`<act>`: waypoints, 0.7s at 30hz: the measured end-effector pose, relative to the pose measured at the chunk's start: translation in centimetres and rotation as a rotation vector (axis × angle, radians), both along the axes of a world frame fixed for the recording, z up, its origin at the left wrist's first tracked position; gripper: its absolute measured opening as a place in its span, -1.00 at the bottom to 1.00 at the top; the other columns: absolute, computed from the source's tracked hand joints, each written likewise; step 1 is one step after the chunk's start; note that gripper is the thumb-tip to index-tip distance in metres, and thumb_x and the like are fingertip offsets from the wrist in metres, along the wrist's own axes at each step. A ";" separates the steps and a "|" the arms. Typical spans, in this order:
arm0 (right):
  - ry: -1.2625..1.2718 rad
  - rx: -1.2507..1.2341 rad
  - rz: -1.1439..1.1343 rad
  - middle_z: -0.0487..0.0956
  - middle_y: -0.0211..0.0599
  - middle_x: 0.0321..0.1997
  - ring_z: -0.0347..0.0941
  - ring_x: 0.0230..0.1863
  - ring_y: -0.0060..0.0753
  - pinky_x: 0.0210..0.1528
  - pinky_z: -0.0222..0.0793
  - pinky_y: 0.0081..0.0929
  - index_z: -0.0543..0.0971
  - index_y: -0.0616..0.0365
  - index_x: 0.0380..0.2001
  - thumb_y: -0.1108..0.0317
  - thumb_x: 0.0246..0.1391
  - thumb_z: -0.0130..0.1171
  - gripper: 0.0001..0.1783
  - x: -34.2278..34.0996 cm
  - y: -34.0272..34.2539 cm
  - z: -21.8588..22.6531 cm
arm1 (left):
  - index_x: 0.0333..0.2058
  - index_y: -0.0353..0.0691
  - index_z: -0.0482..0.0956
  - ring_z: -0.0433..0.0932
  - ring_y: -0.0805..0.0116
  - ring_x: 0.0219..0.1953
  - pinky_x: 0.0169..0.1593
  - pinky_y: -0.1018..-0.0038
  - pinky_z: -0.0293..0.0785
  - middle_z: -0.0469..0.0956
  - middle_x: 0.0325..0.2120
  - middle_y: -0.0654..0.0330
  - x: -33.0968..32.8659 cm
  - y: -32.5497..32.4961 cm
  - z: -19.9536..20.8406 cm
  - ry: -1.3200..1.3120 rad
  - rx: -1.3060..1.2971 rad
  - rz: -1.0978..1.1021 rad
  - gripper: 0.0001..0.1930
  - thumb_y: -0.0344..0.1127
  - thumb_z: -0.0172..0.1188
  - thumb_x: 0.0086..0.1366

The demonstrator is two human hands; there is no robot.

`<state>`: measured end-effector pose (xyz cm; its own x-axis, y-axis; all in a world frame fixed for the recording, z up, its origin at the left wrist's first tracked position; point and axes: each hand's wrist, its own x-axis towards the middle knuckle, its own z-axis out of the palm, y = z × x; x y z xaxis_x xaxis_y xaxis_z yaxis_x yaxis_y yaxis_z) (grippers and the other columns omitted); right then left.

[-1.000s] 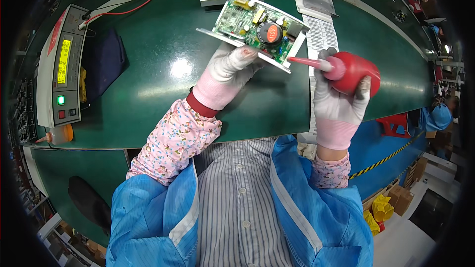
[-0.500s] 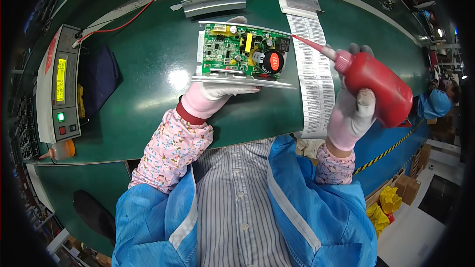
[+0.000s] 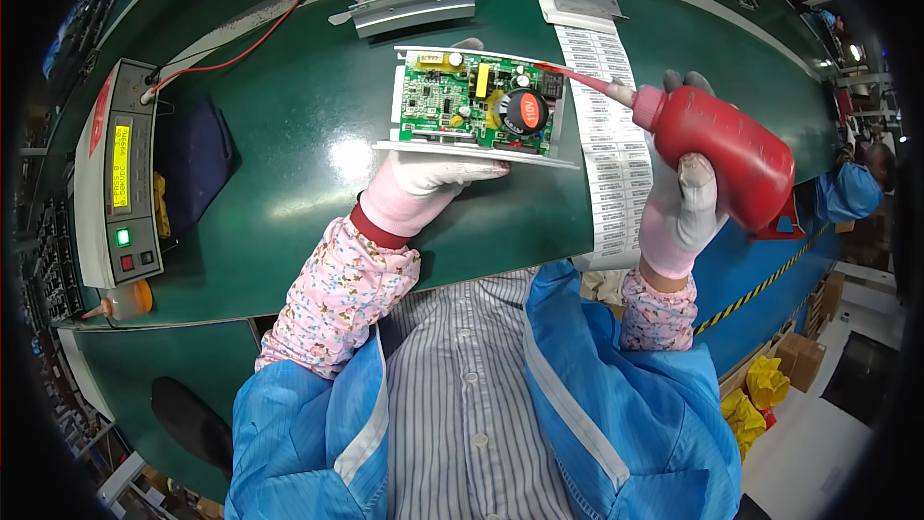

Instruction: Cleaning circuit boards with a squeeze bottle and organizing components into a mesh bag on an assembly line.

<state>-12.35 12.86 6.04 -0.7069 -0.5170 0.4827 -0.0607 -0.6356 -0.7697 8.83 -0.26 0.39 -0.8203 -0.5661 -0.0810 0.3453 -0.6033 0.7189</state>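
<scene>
Above the green surface, the left hand grips the metal-framed circuit board, thumb along the near rail and fingertips showing behind the far edge. The right hand is wrapped around a red squeeze bottle, well apart from the left. A second ago the board was tilted and the bottle's nozzle pointed at its near right corner; now the board sits nearly level, and the nozzle tip has moved from the far right corner inward along the far edge. Whether it touches cannot be told. The strip of white labels lies beneath the nozzle.
</scene>
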 end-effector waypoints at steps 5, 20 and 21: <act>0.142 0.005 -0.102 0.54 -0.10 0.10 0.55 0.12 0.07 0.12 0.60 -0.11 0.41 0.06 0.19 0.54 -0.20 0.48 -0.20 -0.2 0.7 -1.0 | 0.34 -0.34 0.26 0.49 -0.10 0.23 0.37 0.00 0.40 0.46 0.22 -0.13 0.3 0.1 -0.9 0.054 0.213 -0.036 -0.25 -0.80 0.13 0.14; -0.042 0.300 -0.148 0.49 0.23 0.19 0.50 0.19 0.18 0.29 0.42 -0.07 0.38 0.32 0.17 0.44 0.21 0.14 -0.53 -4.1 1.3 0.8 | 0.26 -0.44 0.37 0.62 -0.04 0.06 0.23 0.18 0.54 0.52 0.15 -0.17 -1.4 -1.4 -0.1 0.542 0.296 -0.149 -0.49 -0.51 0.19 0.35; -0.153 0.245 -0.018 0.49 0.25 0.18 0.50 0.18 0.20 0.28 0.43 -0.06 0.35 0.32 0.19 0.44 0.21 0.14 -0.51 -4.1 1.3 1.2 | 0.29 -0.43 0.33 0.62 -0.07 0.05 0.15 0.17 0.59 0.49 0.15 -0.22 -1.7 -2.5 -1.4 0.560 0.339 -0.280 -0.41 -0.32 0.18 0.34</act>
<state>-16.48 14.17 7.22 -0.7720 -0.5917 0.2322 0.0584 -0.4298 -0.9010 7.11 -2.77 -1.06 -0.9010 -0.3465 0.2611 0.4076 -0.8823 0.2355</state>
